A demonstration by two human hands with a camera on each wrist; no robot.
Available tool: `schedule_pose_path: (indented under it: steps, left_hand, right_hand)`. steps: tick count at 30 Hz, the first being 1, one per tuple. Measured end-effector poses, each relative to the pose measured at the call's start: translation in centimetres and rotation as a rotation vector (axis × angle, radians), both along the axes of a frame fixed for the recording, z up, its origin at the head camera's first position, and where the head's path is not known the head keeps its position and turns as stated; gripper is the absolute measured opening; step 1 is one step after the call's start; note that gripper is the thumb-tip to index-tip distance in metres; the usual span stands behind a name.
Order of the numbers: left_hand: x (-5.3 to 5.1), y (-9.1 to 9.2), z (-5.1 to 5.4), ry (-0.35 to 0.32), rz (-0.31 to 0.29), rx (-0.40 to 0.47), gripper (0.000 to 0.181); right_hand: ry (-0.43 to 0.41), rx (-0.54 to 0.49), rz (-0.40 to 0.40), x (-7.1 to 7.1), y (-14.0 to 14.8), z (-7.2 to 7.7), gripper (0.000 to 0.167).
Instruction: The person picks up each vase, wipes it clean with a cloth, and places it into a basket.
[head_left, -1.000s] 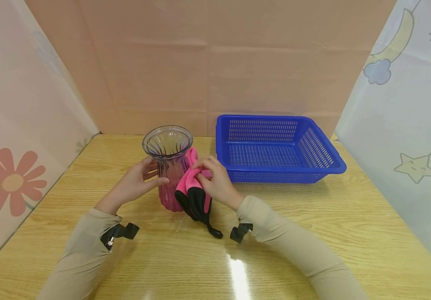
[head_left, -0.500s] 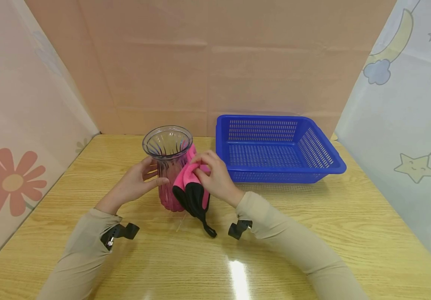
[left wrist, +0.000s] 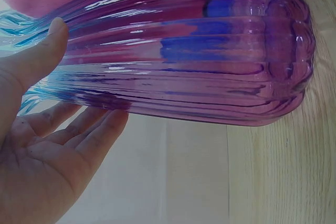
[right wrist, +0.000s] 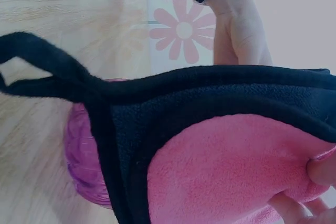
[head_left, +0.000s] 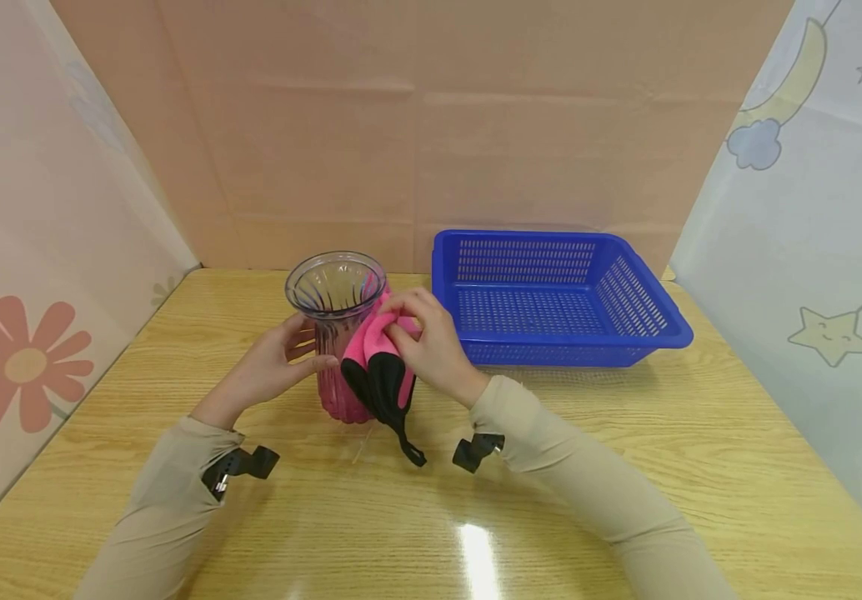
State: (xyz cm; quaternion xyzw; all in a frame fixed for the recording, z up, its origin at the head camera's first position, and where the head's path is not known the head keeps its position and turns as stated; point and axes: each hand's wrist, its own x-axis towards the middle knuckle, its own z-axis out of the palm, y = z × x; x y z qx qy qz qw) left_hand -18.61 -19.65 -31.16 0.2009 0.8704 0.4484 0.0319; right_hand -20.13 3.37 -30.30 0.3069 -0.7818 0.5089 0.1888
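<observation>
A ribbed glass vase (head_left: pixel 335 367), clear at the flared rim and pink-purple lower down, stands upright on the table. My left hand (head_left: pixel 273 362) holds its left side, thumb in front and fingers behind; the left wrist view shows the thumb (left wrist: pixel 56 29) on the glass. My right hand (head_left: pixel 431 342) pinches a pink and black hand towel (head_left: pixel 380 379) between thumb and fingers, against the vase's right side. A black hanging loop (right wrist: pixel 47 66) dangles from the towel's lower corner. The towel's far part is hidden behind the vase.
A blue plastic basket (head_left: pixel 551 354) with slotted walls stands at the back right, close to my right hand. A wood-grain table (head_left: pixel 588 508) spreads beneath everything. Printed sheets (head_left: pixel 799 250) hang along the sides, and a plain tan sheet (head_left: pixel 416 150) hangs behind.
My right hand has moved slightly up and left with the towel along the vase, and the loop has swung left and up. The left hand and vase have stayed in place.
</observation>
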Motion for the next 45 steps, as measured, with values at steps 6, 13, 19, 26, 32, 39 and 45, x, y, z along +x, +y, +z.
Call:
schedule_pose_path:
  steps: [6,13,19,26,32,39,45]
  left_hand:
    - [0.0,0.1,-0.1,-0.002,-0.003,0.005,0.066]
    - [-0.2,0.0,-0.2,0.004,-0.01,0.009,0.067]
    - [-0.1,0.0,-0.1,-0.004,-0.005,0.004,0.069]
    - [-0.1,-0.1,-0.1,-0.004,-0.001,0.0,0.069]
    - [-0.1,-0.1,0.0,-0.01,0.002,0.001,0.07]
    - [0.0,-0.1,-0.1,-0.018,0.006,0.003,0.069]
    - [-0.1,-0.1,-0.1,-0.017,0.002,0.011,0.067]
  right_hand:
    - [-0.065,-0.087,0.021,0.2,0.2,0.8,0.011]
    - [-0.081,-0.153,0.038,0.1,0.6,1.6,0.011]
    - [-0.021,-0.179,0.04,-0.1,1.0,2.1,0.012]
    - [-0.028,-0.183,0.059,0.0,1.0,2.6,0.013]
    - [-0.023,-0.185,0.068,-0.1,0.9,2.5,0.013]
    - [-0.059,-0.175,0.066,-0.1,0.6,1.8,0.013]
    - [-0.096,-0.153,0.068,-0.1,0.2,1.0,0.011]
